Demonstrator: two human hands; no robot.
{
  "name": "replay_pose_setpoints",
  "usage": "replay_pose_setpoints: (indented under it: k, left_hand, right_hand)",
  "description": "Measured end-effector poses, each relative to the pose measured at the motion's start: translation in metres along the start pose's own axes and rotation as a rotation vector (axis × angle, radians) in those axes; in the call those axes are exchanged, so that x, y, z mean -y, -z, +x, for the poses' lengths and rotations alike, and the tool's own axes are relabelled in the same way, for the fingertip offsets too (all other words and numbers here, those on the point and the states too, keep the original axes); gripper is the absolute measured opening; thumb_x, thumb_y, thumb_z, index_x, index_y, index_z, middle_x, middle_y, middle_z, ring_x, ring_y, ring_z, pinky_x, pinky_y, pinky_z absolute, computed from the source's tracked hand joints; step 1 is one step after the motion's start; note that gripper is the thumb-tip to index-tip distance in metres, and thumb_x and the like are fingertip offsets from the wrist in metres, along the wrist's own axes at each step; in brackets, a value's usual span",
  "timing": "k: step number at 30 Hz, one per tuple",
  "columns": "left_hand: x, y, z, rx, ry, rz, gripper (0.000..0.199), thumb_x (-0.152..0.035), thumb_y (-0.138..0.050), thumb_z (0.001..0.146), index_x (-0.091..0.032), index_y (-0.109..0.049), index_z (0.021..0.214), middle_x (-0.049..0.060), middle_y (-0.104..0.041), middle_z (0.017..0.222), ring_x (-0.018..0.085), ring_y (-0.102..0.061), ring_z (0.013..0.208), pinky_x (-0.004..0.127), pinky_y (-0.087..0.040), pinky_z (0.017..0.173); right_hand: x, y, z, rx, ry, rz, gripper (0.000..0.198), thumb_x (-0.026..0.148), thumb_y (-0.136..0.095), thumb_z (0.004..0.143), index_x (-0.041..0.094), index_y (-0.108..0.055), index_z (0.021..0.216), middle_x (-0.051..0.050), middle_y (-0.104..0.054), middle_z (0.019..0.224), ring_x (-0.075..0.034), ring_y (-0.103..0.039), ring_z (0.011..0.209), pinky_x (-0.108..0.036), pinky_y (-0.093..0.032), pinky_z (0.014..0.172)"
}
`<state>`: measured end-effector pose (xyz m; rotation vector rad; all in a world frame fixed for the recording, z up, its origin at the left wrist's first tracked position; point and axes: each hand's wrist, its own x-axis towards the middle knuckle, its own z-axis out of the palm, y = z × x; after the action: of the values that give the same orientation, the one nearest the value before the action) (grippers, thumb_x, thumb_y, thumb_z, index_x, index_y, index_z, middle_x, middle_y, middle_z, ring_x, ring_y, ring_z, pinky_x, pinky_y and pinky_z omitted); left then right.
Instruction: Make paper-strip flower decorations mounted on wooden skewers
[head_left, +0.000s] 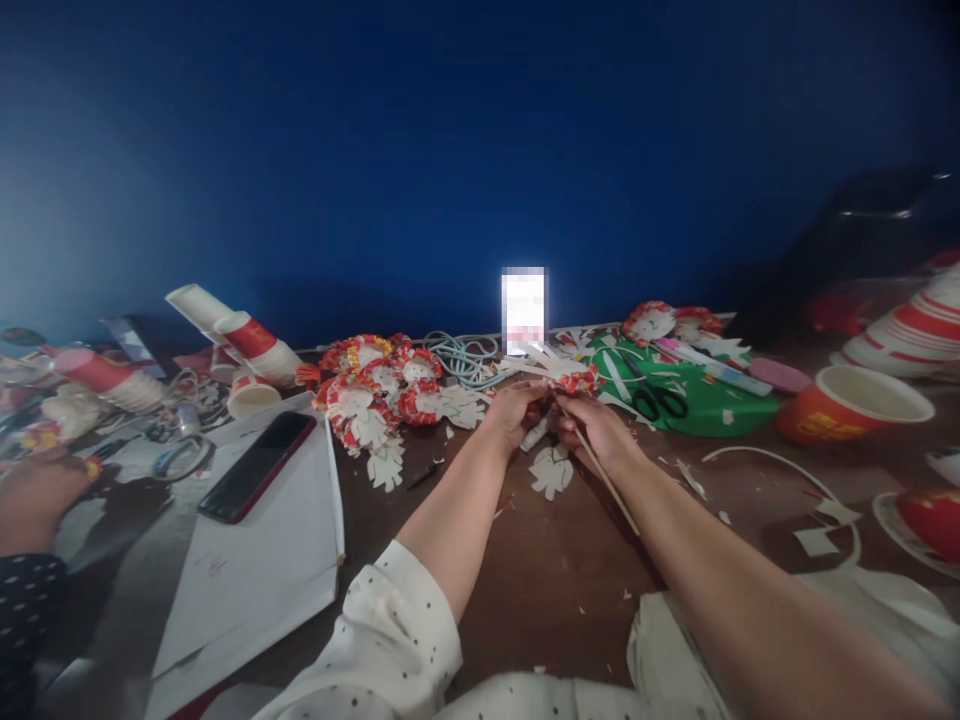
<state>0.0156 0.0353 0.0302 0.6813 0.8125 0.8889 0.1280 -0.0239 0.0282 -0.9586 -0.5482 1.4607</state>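
Note:
Over the middle of the table, my left hand (519,412) and my right hand (596,432) meet at a red-and-white paper craft piece (579,380) with white strips fanning out from it. Its near edge is pinched in my left fingertips. My right fingers are closed around a thin wooden stick (609,488), which slants back toward my right forearm; whether they also grip the craft piece I cannot tell. Just below my hands lies a white paper cutout (552,472). Finished-looking red-and-white craft pieces (360,400) are heaped left of my left hand.
Black-handled scissors (660,402) lie on green sheet material (720,405) to the right, near an orange paper bowl (825,405). At left, a phone (259,465) rests on a white box (247,590); paper cups (259,350) stand behind. Another person's hand (37,495) is at far left.

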Motion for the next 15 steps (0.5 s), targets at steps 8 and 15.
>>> replay_pose_setpoints:
  k: [8,15]
  left_hand:
    - [0.0008,-0.0006,0.0008,0.007,-0.016,0.044,0.024,-0.021,-0.080,0.069,-0.013,-0.058,0.070,-0.004,-0.048,0.055,0.004,-0.042,0.046,0.017,-0.022,0.041]
    - [0.0010,-0.0005,0.0009,-0.045,-0.058,0.027,0.021,-0.016,-0.081,0.065,-0.013,-0.061,0.071,-0.003,-0.054,0.058,0.005,-0.047,0.048,0.017,-0.027,0.043]
  right_hand:
    - [-0.0010,-0.0005,0.0003,-0.016,0.021,-0.026,0.037,0.031,-0.086,0.056,0.019,-0.061,0.082,0.002,-0.058,0.067,-0.005,-0.036,0.047,-0.019,-0.020,0.036]
    - [-0.0015,-0.0010,0.0000,-0.005,0.013,-0.013,0.035,0.031,-0.085,0.056,0.018,-0.060,0.076,0.002,-0.057,0.067,-0.005,-0.035,0.047,-0.019,-0.018,0.036]
